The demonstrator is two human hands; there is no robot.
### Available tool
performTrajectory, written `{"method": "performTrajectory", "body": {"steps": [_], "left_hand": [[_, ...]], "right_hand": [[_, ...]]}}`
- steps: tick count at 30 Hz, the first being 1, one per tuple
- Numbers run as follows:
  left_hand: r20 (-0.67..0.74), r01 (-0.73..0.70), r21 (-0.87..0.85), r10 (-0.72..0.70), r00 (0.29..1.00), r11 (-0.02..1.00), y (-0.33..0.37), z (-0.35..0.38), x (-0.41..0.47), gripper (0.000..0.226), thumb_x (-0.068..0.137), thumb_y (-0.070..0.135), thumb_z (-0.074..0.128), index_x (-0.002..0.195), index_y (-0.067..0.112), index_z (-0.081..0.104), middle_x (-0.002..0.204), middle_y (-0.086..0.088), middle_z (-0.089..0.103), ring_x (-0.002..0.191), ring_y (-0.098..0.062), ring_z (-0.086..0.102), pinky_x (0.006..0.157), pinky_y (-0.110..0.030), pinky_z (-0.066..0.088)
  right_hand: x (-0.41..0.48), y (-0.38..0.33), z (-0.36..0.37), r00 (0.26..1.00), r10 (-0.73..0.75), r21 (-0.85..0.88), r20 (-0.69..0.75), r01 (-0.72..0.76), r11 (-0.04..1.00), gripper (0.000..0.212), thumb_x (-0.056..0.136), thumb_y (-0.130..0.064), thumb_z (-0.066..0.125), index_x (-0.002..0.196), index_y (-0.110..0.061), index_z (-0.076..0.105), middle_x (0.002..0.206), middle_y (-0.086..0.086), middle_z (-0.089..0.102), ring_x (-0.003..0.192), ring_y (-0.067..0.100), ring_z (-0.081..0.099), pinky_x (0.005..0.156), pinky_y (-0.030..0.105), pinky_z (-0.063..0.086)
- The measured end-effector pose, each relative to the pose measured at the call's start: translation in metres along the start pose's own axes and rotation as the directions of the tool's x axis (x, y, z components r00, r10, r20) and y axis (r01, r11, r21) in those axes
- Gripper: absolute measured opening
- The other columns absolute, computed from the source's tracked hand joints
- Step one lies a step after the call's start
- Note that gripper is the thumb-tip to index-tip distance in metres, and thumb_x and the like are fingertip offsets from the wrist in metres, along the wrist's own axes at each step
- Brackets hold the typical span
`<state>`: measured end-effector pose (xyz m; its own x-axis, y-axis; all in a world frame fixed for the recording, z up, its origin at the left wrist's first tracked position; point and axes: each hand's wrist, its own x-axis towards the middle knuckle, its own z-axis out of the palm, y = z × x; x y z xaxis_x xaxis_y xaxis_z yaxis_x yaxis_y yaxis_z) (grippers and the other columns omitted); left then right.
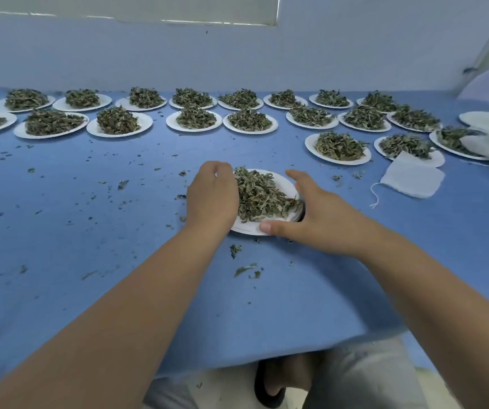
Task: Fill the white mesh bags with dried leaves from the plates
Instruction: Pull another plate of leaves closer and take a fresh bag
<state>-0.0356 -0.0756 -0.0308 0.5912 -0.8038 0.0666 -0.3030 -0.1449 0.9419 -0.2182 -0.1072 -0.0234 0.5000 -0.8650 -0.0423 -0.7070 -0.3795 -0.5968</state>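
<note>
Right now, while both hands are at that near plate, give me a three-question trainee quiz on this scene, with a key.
1. True or false: the flat mesh bag to the right of the near plate lies on the blue cloth, in no hand.
2. Which part of the right hand rests on the near plate's rim? A) thumb B) little finger C) wrist
3. Fill in: the left hand sits at the plate's ___ side, next to the dried leaves.
Key: 1 true; 2 A; 3 left.
</note>
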Motion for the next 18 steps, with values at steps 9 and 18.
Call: {"method": "performTrajectory", "body": {"steps": [9,18], "left_hand": [[-0.117,-0.265,0.135,0.28,0.953,0.955,0.011,0.009,0.003,0.027,0.101,0.033,0.033,0.119,0.025,0.052,0.12,-0.006,0.059,0.108,-0.028,0.059,0.078,-0.039,0.044],[0.181,-0.564,0.097,0.543,0.82,0.82,0.046,0.102,-0.035,0.017,0.103,0.025,0.038,0.106,0.018,0.053,0.131,-0.004,0.054,0.134,-0.027,0.042,0.084,-0.035,0.036]], "right_hand": [[0.004,0.043,-0.034,0.942,0.06,-0.023,-0.33,-0.072,0.997,0.075,0.076,-0.085,0.051,0.14,-0.05,0.036,0.129,-0.007,0.061,0.109,0.013,0.061,0.082,0.031,0.041],[0.001,0.152,-0.086,0.778,0.377,-0.125,-0.503,-0.497,0.859,0.032,0.09,-0.007,0.045,0.106,-0.02,0.069,0.116,0.01,0.068,0.102,0.032,0.056,0.076,0.033,0.043]]}}
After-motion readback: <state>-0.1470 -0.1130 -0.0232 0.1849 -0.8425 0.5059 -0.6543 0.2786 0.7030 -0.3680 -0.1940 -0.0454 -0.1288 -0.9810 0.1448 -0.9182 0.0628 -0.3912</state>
